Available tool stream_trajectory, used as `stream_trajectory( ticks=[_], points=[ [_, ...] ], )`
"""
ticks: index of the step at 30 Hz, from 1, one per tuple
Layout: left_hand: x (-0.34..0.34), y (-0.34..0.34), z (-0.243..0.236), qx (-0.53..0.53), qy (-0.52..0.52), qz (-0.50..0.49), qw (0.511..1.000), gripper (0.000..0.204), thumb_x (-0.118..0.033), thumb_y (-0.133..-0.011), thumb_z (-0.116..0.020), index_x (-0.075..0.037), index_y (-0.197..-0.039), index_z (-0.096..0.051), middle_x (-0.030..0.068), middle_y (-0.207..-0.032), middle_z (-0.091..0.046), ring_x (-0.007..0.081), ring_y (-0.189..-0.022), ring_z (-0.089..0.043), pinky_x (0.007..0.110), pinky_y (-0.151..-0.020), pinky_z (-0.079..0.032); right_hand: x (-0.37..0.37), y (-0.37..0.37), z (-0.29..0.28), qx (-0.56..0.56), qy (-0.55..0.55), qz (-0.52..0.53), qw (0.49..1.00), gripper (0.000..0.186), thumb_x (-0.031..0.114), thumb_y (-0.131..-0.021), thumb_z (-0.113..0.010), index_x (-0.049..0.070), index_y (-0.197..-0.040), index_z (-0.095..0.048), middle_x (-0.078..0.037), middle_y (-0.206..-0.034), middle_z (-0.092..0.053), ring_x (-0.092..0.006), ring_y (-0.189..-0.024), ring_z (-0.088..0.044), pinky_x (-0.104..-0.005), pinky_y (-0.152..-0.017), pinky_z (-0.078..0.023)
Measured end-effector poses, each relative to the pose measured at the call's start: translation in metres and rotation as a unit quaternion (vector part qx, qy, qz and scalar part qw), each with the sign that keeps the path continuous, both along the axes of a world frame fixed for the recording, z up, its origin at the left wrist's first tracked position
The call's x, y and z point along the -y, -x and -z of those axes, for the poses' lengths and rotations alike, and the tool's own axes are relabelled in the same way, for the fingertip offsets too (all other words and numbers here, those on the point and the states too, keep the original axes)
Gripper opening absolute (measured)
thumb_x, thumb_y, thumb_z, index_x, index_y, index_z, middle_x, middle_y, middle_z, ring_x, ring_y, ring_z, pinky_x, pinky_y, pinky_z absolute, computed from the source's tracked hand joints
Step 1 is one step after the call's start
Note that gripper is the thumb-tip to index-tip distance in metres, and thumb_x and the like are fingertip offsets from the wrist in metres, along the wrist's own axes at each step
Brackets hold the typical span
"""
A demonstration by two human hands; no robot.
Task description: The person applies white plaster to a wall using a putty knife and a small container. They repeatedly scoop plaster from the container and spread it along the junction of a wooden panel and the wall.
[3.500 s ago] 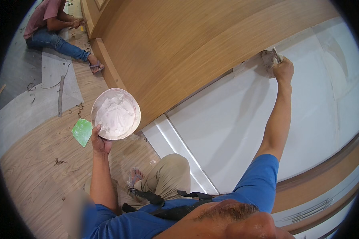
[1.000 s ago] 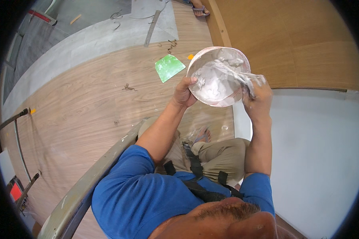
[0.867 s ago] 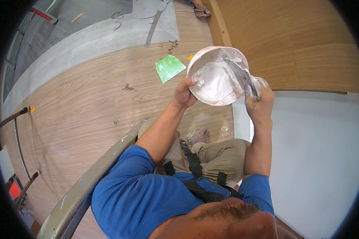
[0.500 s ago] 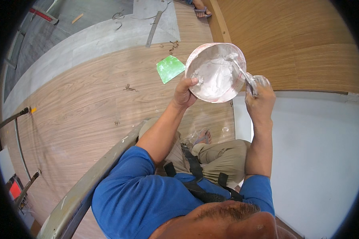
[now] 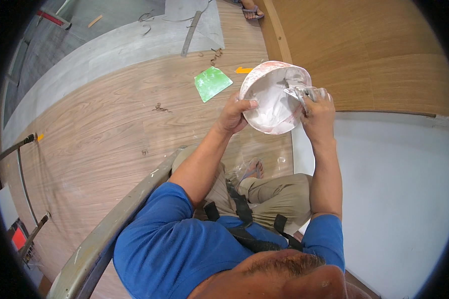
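- On my feed the white tub (image 5: 258, 74) is just right of the green sheet (image 5: 213, 84), held up and tipped so I can see the white paste (image 5: 268, 107) inside.
- Left hand (image 5: 234, 114), right of the sheet and slightly lower, is clamped on the tub, thumb over the rim.
- Right hand (image 5: 318, 110) is farther right of the sheet, across the tub, fingers wrapped around a paste-smeared scraper (image 5: 295, 92). Blade's in the tub's mouth; can't tell if it's touching paste.
- So I've got the hands apart, tub between them.
- Orange arrow (image 5: 243, 70): right of the sheet, on the floor (image 5: 110, 114).
- Metal strip (image 5: 191, 34): above the sheet.
- Somebody else's sandalled foot (image 5: 252, 12): up and right of it.
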State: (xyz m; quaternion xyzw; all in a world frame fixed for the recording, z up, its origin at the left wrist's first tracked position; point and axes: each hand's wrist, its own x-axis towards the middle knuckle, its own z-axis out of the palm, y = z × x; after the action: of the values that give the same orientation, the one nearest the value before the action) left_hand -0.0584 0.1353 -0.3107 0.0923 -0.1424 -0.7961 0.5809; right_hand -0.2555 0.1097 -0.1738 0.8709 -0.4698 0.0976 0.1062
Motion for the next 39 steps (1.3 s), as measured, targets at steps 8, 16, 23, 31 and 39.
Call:
stream_trajectory(
  ticks=[8, 16, 23, 31, 39],
  points=[
    [-0.001, -0.004, -0.002, -0.006, 0.001, 0.028, 1.000, 0.066, -0.009, -0.076, -0.066, 0.006, -0.136, -0.043, 0.0159, -0.125, -0.058, 0.0232, -0.112, -0.060, 0.037, -0.097, -0.050, -0.008, 0.012, 0.011, -0.014, 0.089, -0.060, 0.994, 0.040, 0.011, -0.068, -0.073, 0.009, -0.107, -0.072, -0.011, -0.106, -0.066, -0.0348, -0.096, -0.061, -0.0460, -0.082, -0.048],
    [-0.002, -0.012, -0.010, 0.063, 0.044, 0.035, 0.996, 0.069, -0.011, -0.075, -0.068, 0.006, -0.136, -0.043, 0.0168, -0.127, -0.057, 0.0246, -0.113, -0.059, 0.038, -0.098, -0.049, -0.012, 0.022, 0.020, 0.008, 0.173, -0.125, 0.977, 0.033, 0.015, -0.074, -0.068, 0.012, -0.106, -0.074, -0.007, -0.105, -0.067, -0.0263, -0.091, -0.062, -0.0388, -0.074, -0.048],
    [-0.003, -0.005, -0.004, 0.020, 0.016, 0.067, 0.997, 0.068, -0.012, -0.076, -0.066, 0.007, -0.137, -0.042, 0.0182, -0.126, -0.057, 0.0265, -0.114, -0.060, 0.040, -0.099, -0.049, -0.027, 0.033, 0.018, -0.006, 0.189, -0.175, 0.966, 0.024, 0.014, -0.079, -0.065, 0.016, -0.100, -0.075, -0.002, -0.107, -0.067, -0.0223, -0.096, -0.061, -0.0372, -0.079, -0.049],
    [0.008, -0.004, 0.005, -0.012, -0.049, 0.057, 0.997, 0.069, -0.018, -0.078, -0.065, 0.003, -0.139, -0.040, 0.0196, -0.128, -0.057, 0.0328, -0.116, -0.059, 0.048, -0.102, -0.048, -0.055, 0.036, -0.027, -0.012, 0.215, -0.130, 0.968, 0.026, 0.009, -0.074, -0.075, 0.016, -0.098, -0.069, -0.001, -0.106, -0.065, -0.0235, -0.096, -0.061, -0.0387, -0.080, -0.047],
    [0.006, -0.001, 0.000, 0.005, -0.029, 0.020, 0.999, 0.068, -0.021, -0.079, -0.064, 0.003, -0.138, -0.042, 0.0174, -0.131, -0.056, 0.0308, -0.120, -0.057, 0.046, -0.106, -0.044, -0.094, 0.115, -0.054, 0.071, 0.432, 0.050, 0.898, 0.022, 0.001, -0.086, -0.059, -0.003, -0.107, -0.061, -0.013, -0.104, -0.063, -0.0311, -0.097, -0.063, -0.0414, -0.078, -0.052]
  ],
)
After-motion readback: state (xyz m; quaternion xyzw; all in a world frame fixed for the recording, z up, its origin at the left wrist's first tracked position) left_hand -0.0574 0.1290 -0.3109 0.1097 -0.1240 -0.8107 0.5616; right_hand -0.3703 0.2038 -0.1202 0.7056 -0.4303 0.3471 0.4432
